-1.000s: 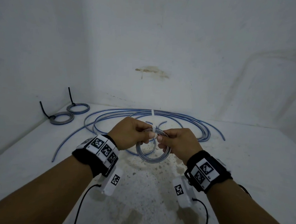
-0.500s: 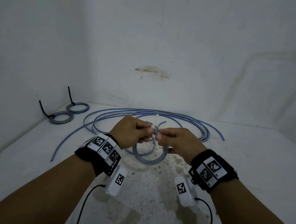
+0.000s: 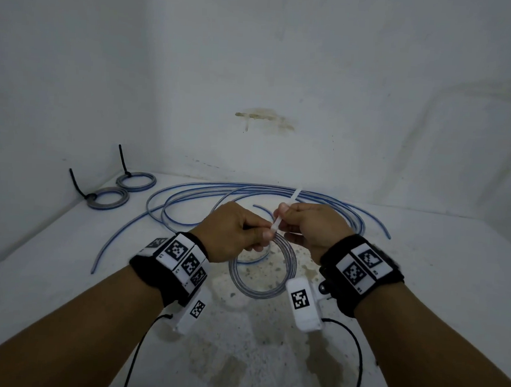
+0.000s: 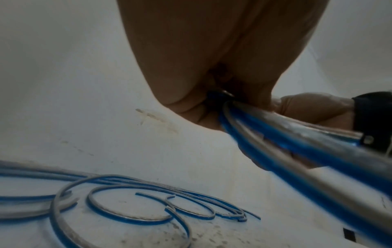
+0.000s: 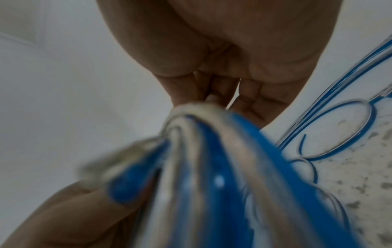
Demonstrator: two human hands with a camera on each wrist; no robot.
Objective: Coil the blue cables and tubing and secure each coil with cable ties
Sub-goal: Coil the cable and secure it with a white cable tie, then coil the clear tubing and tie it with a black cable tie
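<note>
A small coil of blue and clear tubing (image 3: 262, 276) hangs in the air between my two hands, above the white surface. My left hand (image 3: 240, 232) grips the coil's top, and the blue strands (image 4: 297, 146) run out from under its curled fingers. My right hand (image 3: 306, 226) pinches a white cable tie (image 3: 283, 213) whose tail points up and away. In the right wrist view the coil (image 5: 212, 167) fills the picture, blurred, below the curled fingers. The tie's head is hidden between my fingers.
Long loose blue tubing (image 3: 248, 193) lies in wide loops behind my hands. Two tied coils with black cable ties (image 3: 107, 197) (image 3: 136, 181) sit in the back left corner by the wall. The surface (image 3: 253, 357) below my hands is stained.
My right hand has pulled the white tie's tail up and to the right. The coil has risen slightly with both hands.
</note>
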